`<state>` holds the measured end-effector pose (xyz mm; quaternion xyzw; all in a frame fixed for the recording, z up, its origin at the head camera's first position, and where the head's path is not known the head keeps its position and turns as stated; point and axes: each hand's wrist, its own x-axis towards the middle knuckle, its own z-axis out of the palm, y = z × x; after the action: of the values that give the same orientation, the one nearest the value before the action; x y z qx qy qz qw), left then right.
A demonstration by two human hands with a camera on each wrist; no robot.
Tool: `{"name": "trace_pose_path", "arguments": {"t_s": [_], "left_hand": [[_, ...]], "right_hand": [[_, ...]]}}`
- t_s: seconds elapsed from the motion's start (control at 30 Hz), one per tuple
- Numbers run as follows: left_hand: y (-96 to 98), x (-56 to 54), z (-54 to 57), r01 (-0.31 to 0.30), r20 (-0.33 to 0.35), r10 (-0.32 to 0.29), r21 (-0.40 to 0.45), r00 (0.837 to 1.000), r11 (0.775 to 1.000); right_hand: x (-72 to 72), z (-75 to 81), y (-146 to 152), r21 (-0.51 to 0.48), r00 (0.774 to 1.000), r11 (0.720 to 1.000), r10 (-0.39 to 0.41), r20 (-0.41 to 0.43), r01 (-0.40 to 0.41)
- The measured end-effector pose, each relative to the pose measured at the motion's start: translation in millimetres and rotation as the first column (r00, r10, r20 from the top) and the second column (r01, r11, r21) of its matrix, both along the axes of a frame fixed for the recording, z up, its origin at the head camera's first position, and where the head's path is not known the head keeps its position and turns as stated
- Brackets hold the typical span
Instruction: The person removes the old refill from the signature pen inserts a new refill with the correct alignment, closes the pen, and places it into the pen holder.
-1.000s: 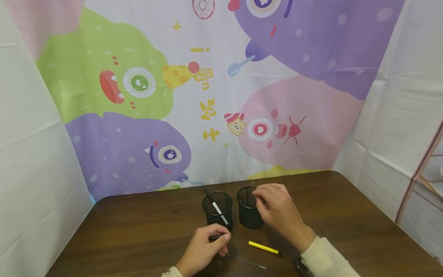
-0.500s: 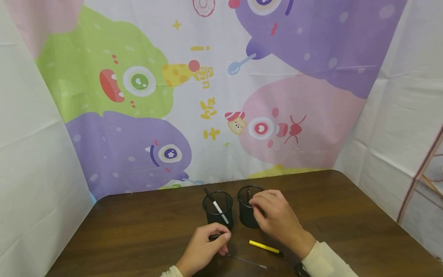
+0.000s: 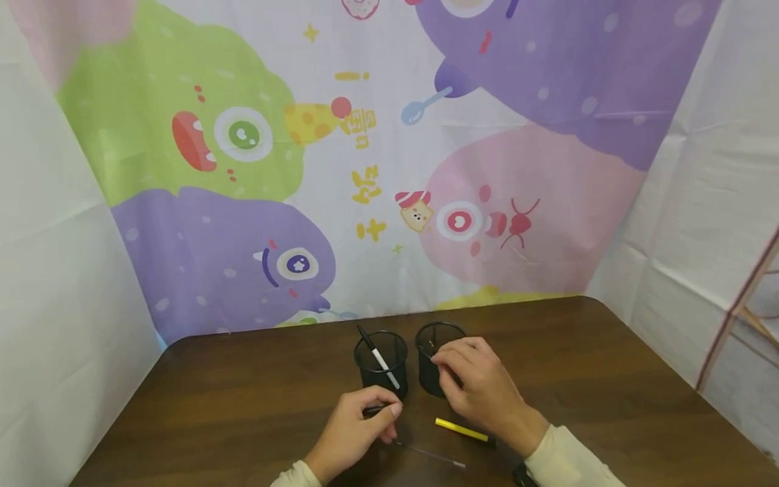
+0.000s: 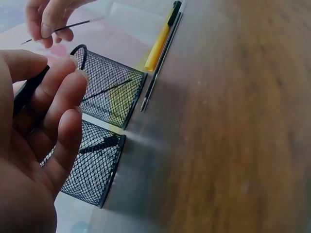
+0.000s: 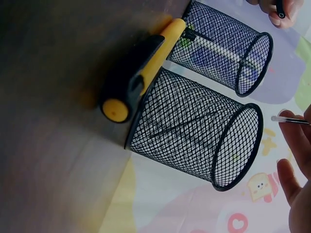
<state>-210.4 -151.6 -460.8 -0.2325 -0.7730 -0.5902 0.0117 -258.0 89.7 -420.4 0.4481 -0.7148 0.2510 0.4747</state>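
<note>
My left hand (image 3: pixel 356 433) pinches a short black tube (image 4: pixel 30 90) between thumb and fingers; an opening shows at its end in the right wrist view. In my right hand (image 3: pixel 489 399) a thin pen refill (image 4: pixel 73 24) is held by the fingertips, near the rim of the right black mesh cup (image 3: pixel 429 379). That cup has a thin dark stick inside, seen through the mesh. The left mesh cup (image 3: pixel 368 379) holds a white pen (image 3: pixel 382 360) with a black end, leaning. On the table below lies another refill (image 3: pixel 432 456), beside a yellow pen (image 3: pixel 462 430) with a black clip end.
The brown wooden table (image 3: pixel 243 399) meets a printed cartoon curtain (image 3: pixel 255 257) at its back edge. White cloth walls (image 3: pixel 55 270) stand at the left and right. A dark object (image 3: pixel 522 475) lies partly hidden by my right sleeve.
My right hand has shifted slightly left and down at the right cup, and the refill in it sits lower than before. The left hand keeps its hold on the black tube.
</note>
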Motion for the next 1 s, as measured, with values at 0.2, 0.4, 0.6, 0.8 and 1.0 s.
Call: {"name": "trace_pose_path", "arguments": {"t_s": [0.2, 0.4, 0.6, 0.8, 1.0], "left_hand": [[-1.6, -2.5, -0.1, -0.022, -0.006, 0.022, -0.030, 1.000, 0.999], [-2.2, -3.4, 0.2, -0.020, 0.010, 0.020, -0.014, 1.000, 1.000], [-2.0, -4.2, 0.4, -0.019, 0.012, 0.020, -0.003, 1.000, 1.000], [-1.7, -4.3, 1.0, -0.022, 0.026, 0.022, 0.001, 0.999, 1.000], [-1.8, -2.6, 0.7, -0.018, 0.026, 0.017, 0.007, 1.000, 1.000]], "right_hand": [[0.6, -0.3, -0.8, 0.026, 1.000, 1.000, -0.009, 0.014, 0.009], [1.9, 0.3, -0.5, 0.059, 0.999, 0.998, -0.011, 0.030, 0.009], [1.7, 2.3, 0.9, 0.085, 0.999, 0.996, -0.014, 0.051, 0.009], [1.5, 2.4, 2.1, 0.099, 0.998, 0.995, -0.015, 0.053, 0.010], [3.4, -0.5, 3.0, 0.119, 0.996, 0.993, -0.025, 0.083, 0.015]]}}
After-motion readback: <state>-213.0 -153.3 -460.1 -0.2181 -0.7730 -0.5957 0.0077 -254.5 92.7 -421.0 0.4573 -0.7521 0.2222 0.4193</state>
